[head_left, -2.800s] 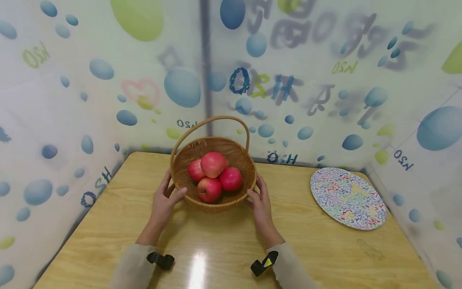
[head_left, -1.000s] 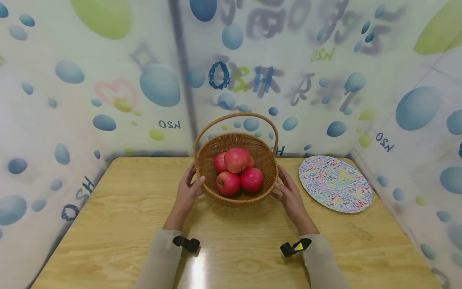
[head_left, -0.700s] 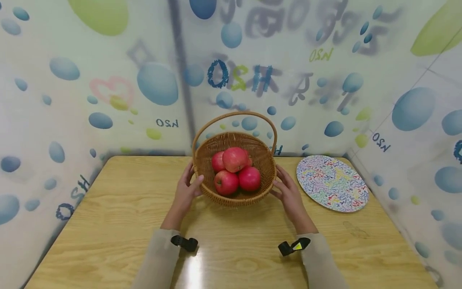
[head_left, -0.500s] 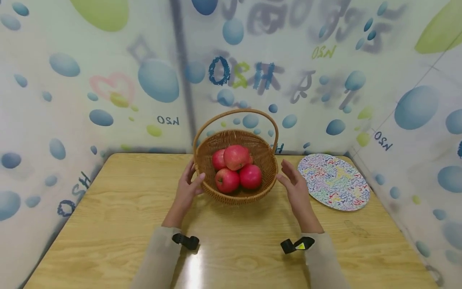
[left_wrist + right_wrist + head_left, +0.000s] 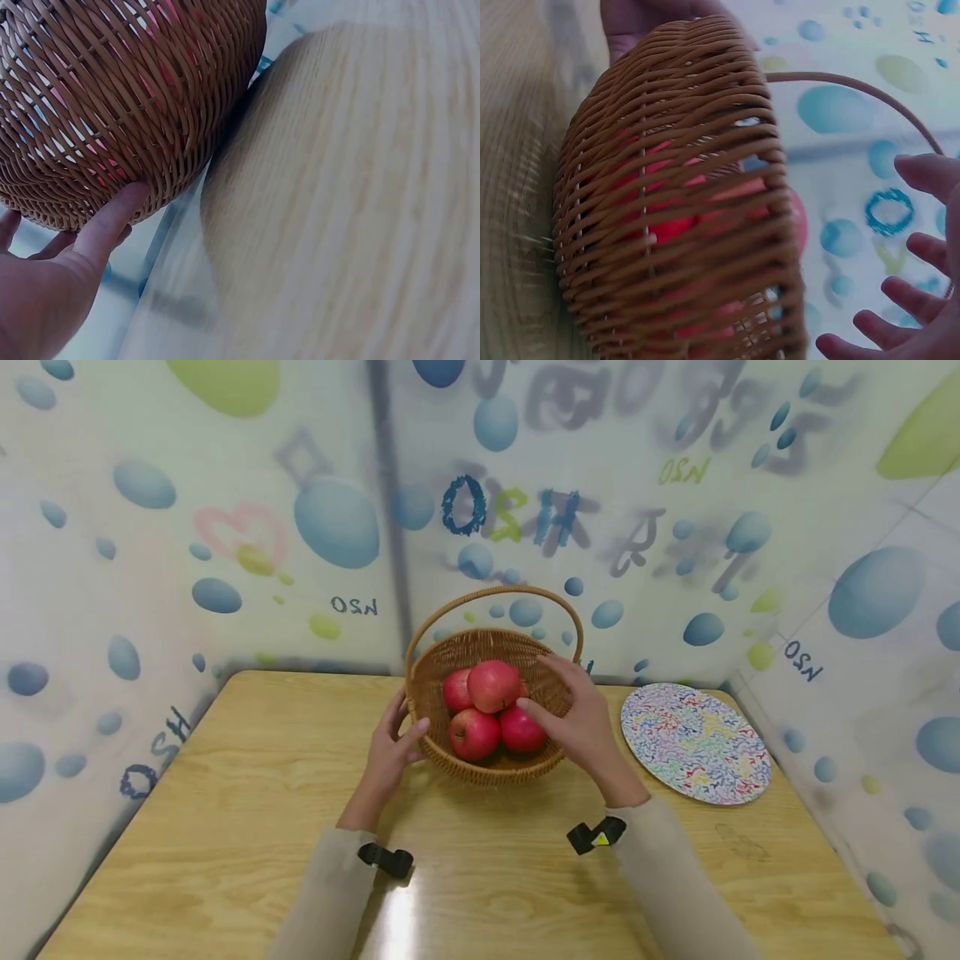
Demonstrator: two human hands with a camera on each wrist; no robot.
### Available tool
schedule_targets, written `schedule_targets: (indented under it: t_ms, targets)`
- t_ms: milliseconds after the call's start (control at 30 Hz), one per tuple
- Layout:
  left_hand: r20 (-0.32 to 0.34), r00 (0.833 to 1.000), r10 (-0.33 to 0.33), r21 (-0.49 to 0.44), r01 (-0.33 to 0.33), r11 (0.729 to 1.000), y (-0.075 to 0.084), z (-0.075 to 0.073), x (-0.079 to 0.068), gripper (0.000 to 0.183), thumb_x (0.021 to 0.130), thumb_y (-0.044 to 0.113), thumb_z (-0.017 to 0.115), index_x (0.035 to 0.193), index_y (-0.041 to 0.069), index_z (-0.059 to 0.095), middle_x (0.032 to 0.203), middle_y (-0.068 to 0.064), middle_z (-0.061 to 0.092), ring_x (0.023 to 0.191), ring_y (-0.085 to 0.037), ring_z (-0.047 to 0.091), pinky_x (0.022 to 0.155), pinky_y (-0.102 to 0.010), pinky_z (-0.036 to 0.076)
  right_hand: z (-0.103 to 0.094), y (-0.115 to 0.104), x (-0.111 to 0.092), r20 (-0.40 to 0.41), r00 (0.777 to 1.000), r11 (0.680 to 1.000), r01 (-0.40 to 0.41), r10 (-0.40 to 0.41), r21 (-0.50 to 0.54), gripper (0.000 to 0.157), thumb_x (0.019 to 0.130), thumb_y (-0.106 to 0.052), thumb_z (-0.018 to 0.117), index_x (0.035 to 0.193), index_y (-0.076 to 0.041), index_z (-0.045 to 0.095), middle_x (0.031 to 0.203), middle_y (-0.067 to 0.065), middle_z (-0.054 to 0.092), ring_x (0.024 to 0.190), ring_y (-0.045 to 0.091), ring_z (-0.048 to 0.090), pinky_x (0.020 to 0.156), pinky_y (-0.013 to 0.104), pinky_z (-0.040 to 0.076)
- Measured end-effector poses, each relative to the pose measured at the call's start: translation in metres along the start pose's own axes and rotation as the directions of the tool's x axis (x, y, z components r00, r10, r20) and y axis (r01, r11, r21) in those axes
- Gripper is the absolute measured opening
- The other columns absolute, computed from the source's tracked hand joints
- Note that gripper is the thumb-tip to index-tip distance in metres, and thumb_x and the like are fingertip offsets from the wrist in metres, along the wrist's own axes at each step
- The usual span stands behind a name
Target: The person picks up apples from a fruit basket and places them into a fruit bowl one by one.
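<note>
In the head view a brown wicker basket with a tall arched handle stands mid-table, its mouth facing me. Several red apples are piled inside, with one apple on top and another apple at the front left. My left hand grips the basket's left side, thumb at the rim and fingers along the outer wall. Over the basket's right rim, my right hand has its fingers spread and holds nothing; it partly covers the front right apple. The right wrist view shows these fingers apart from the weave.
A round plate with a multicoloured squiggle pattern lies at the table's right rear. Patterned wall panels enclose the wooden table at the back and both sides.
My right hand has let go of the basket's right side, drawn outward, then come up and left over the rim. My left hand keeps its hold. Earlier, the basket moved right along the table.
</note>
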State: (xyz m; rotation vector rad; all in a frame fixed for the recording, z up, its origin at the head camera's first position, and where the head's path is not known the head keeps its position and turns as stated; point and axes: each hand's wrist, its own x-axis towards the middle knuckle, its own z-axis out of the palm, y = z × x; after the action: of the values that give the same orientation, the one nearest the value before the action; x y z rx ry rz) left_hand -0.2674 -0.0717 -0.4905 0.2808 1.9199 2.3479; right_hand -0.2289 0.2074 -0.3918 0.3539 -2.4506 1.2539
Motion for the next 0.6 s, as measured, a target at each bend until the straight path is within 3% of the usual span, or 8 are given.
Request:
schedule_targets:
  t_ms: [100, 333, 600]
  targets:
    - [-0.005, 1.0, 0.0, 0.003, 0.0, 1.0, 0.001, 0.0, 0.001, 0.069, 0.102, 0.015, 0.057, 0.162, 0.028, 0.024, 0.167, -0.01, 0.025, 0.139, -0.049, 0.045, 0.078, -0.037, 0.062, 0.011, -0.001, 0.015, 0.048, 0.999, 0.999, 0.019, -0.017, -0.032, 0.064, 0.087, -0.03, 0.08, 0.144, -0.015, 0.056, 0.152, 0.008, 0.05, 0.141, 0.028, 0.045, 0.108, 0.056, 0.047]
    - [-0.011, 1.0, -0.006, 0.011, 0.006, 1.0, -0.002, -0.001, -0.002, 0.07, 0.102, 0.016, 0.057, 0.162, 0.027, 0.024, 0.167, -0.011, 0.026, 0.138, -0.049, 0.046, 0.079, -0.038, 0.062, 0.035, -0.003, 0.035, 0.16, 0.985, 0.994, -0.048, 0.063, -0.097, 0.067, 0.088, -0.04, 0.078, 0.146, -0.02, 0.053, 0.153, 0.005, 0.05, 0.14, 0.026, 0.048, 0.113, 0.051, 0.044]
    - [-0.027, 1.0, -0.013, 0.017, 0.013, 1.0, -0.002, 0.001, 0.0, 0.069, 0.102, 0.017, 0.057, 0.162, 0.029, 0.024, 0.166, -0.01, 0.028, 0.137, -0.047, 0.048, 0.076, -0.033, 0.062, 0.051, 0.004, 0.046, 0.201, 0.973, 0.987, -0.085, 0.112, -0.137, 0.066, 0.088, -0.047, 0.076, 0.143, -0.018, 0.056, 0.154, 0.008, 0.047, 0.132, 0.031, 0.055, 0.106, 0.053, 0.05]
